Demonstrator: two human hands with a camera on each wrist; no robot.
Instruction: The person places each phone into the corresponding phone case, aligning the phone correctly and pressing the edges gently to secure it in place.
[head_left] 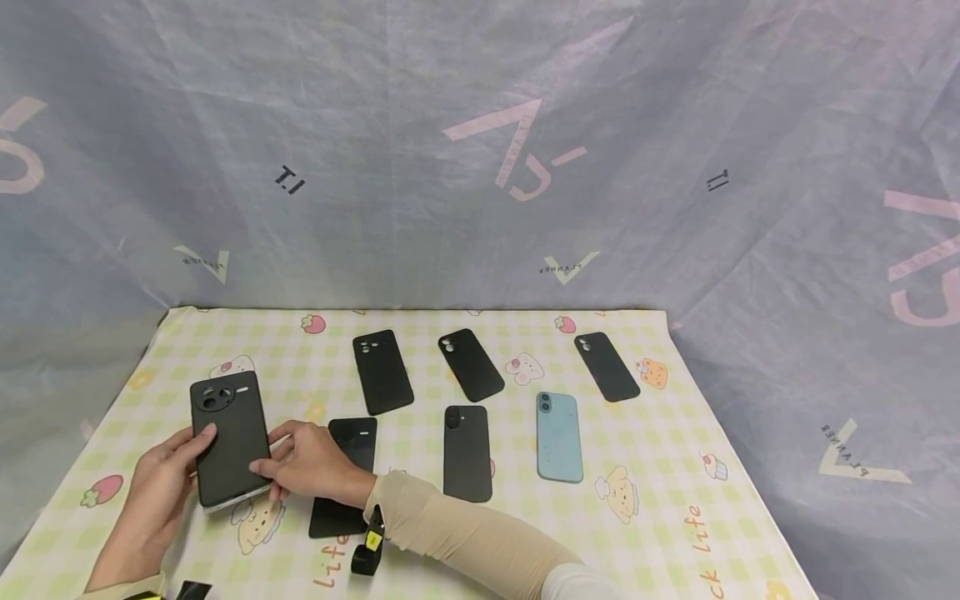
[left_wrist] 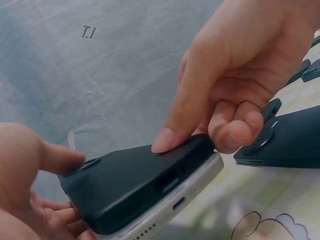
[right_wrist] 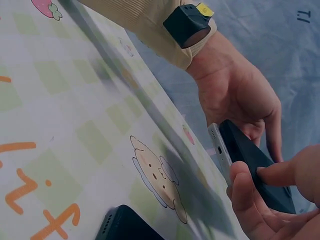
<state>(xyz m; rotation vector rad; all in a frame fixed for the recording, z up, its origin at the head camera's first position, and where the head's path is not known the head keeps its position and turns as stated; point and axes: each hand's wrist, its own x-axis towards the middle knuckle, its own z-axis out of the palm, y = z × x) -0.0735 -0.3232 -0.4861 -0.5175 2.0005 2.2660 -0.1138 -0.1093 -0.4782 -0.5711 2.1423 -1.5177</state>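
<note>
Both hands hold a black phone case [head_left: 232, 454] at the left of the table, its ringed camera cutout toward the far end. A phone [left_wrist: 200, 182] with a silver-white frame lies under it; along the near end the case sits off the frame, leaving the phone's port and speaker holes showing. My left hand [head_left: 161, 475] grips the left side, thumb on the case's back. At the lower right corner my right hand [head_left: 318, 462] pinches, thumb on the back and fingers curled at the edge. A black phone [head_left: 356, 437] lies partly hidden under the right wrist.
Three black cases [head_left: 384, 375] [head_left: 472, 367] [head_left: 609, 368] lie along the back of the checkered tablecloth [head_left: 517, 533]. A black phone [head_left: 467, 462] and a light blue phone [head_left: 559, 446] lie in front of them. Grey cloth [head_left: 420, 167] hangs behind and at both sides.
</note>
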